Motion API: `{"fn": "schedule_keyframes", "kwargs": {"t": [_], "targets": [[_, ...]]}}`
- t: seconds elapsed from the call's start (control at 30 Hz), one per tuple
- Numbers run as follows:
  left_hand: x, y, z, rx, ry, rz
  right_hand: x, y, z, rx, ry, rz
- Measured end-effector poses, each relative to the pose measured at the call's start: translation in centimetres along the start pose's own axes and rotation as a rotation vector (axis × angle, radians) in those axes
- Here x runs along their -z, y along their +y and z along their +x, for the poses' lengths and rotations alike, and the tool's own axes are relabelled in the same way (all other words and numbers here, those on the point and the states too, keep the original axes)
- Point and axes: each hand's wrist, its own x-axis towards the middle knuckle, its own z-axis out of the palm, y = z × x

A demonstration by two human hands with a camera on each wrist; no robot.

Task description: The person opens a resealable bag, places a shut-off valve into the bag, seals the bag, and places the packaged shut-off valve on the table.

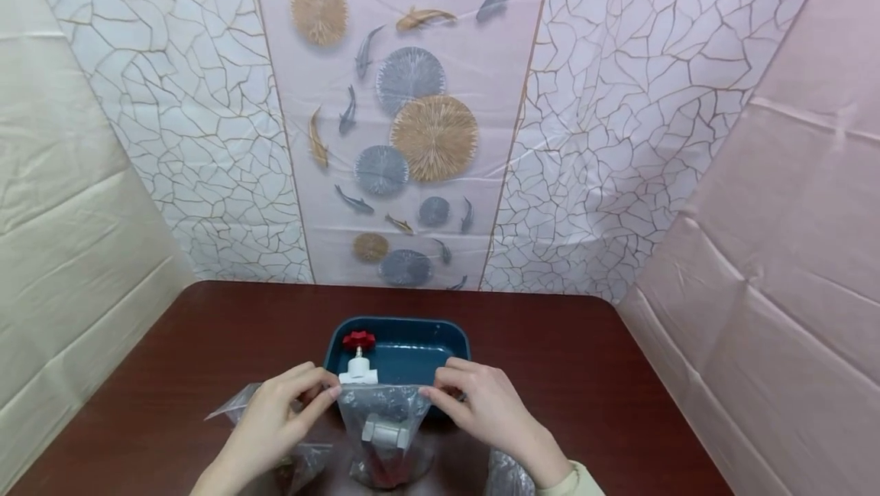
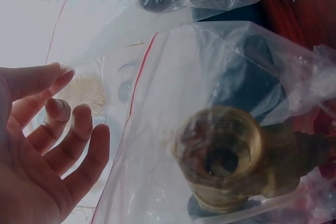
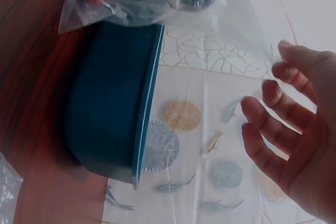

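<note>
**Hands at the mouth of a bagged valve**

Head view. Both hands hold the top edge of a clear zip bag [image 1: 385, 431] that stands on the dark wooden table [image 1: 584, 374], just in front of a blue tray [image 1: 440, 332]. The left hand [image 1: 278, 412] pinches the bag's left corner between thumb and forefinger; the right hand [image 1: 481, 404] pinches the right corner likewise. A pale metal fitting [image 1: 385, 432] sits inside the bag. In the tray stands a white valve with a red handwheel [image 1: 358, 358]. Further bags lie beside each wrist.

Left wrist view. The left hand's fingers [image 2: 79, 140] are loosely curled, the upper fingertip touching the film's red-striped edge. A second bag nearby holds a brass valve [image 2: 236, 156].

Right wrist view. The right hand's fingers [image 3: 268, 129] are slightly spread and bent; the topmost fingertip meets the bag's edge, though the thumb is out of sight here, so the pinch itself cannot be confirmed from this angle.

Judgement. The step in hand appears to be opening the bag's seal. The next move would call for pulling the two lips apart evenly while the fitting's weight keeps the bag seated.
</note>
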Motion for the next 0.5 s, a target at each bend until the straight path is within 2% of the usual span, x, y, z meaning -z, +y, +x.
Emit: {"fn": "schedule_keyframes", "kwargs": {"t": [0.13, 0.33, 0.5], "targets": [[0.0, 0.0, 0.1, -0.027, -0.004, -0.030, 0.1, 0.3, -0.1, -0.055, -0.042, 0.075], [-0.4, 0.1, 0.4, -0.091, -0.009, -0.085, 0.0, 0.4, -0.1, -0.075, -0.058, 0.173], [-1.1, 0.3, 0.5, -0.081, -0.052, -0.124, -0.3, 0.5, -0.3, -0.067, -0.075, 0.238]]}}
